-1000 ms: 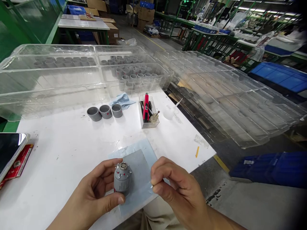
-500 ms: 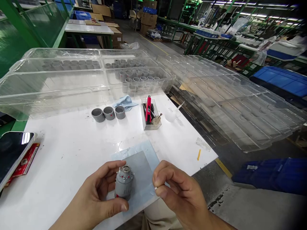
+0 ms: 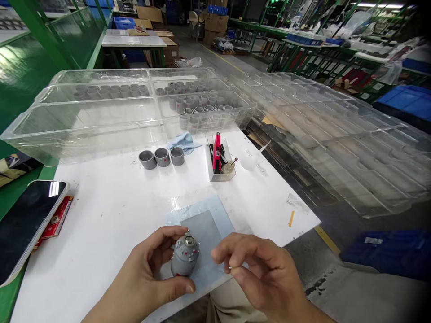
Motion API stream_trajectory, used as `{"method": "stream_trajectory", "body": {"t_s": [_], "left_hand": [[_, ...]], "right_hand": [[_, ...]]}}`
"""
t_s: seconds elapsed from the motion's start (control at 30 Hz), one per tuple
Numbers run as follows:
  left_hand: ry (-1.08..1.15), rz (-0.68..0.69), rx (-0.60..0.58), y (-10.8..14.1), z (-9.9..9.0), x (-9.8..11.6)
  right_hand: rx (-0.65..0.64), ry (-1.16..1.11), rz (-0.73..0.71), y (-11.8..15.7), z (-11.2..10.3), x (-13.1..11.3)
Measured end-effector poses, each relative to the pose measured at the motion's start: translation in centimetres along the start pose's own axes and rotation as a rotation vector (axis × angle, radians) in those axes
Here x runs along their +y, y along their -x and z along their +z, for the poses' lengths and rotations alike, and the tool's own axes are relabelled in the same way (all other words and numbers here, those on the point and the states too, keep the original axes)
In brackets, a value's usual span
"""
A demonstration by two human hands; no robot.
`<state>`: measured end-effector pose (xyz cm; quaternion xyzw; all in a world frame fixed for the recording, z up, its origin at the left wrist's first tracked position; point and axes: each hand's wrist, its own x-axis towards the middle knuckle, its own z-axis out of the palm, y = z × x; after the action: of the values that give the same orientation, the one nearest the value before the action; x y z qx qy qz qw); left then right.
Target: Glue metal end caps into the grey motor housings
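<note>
Green-framed workbenches, blue crates and clear trays show a factory.

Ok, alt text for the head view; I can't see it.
The left hand holds a grey domed object dotted with red, while the right hand pinches a tiny white piece beside it, near a grey pad on a blue sheet. Beyond, on a white table, sit three grey open-topped cylinders, a blue cloth and a clear box holding a red tool.
</note>
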<state>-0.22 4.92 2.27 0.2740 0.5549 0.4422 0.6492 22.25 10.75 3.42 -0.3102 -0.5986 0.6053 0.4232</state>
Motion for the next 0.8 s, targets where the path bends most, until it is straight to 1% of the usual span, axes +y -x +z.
{"method": "stream_trajectory", "body": {"t_s": [0.13,0.3,0.5,0.63,0.7,0.8], "left_hand": [[-0.077,0.029,-0.082,-0.2,-0.3,0.1],[-0.116,0.047,-0.106,-0.2,-0.4,0.3],[-0.127,0.028,-0.139,-0.1,-0.4,0.4],[-0.134,0.006,-0.146,-0.3,-0.5,0.3],[-0.139,0.025,-0.139,-0.3,-0.3,0.3],[-0.143,0.076,-0.075,0.0,0.2,-0.1]], "right_hand": [[0.091,-0.034,0.025,0.2,0.0,1.0],[0.081,-0.062,0.152,0.5,-0.2,1.6],[0.076,-0.076,0.209,0.6,-0.5,1.7],[0.100,-0.092,0.238,0.7,-0.6,2.0],[0.099,-0.080,0.258,0.7,-0.7,2.1],[0.095,-0.085,0.310,0.6,-0.9,2.4]]}}
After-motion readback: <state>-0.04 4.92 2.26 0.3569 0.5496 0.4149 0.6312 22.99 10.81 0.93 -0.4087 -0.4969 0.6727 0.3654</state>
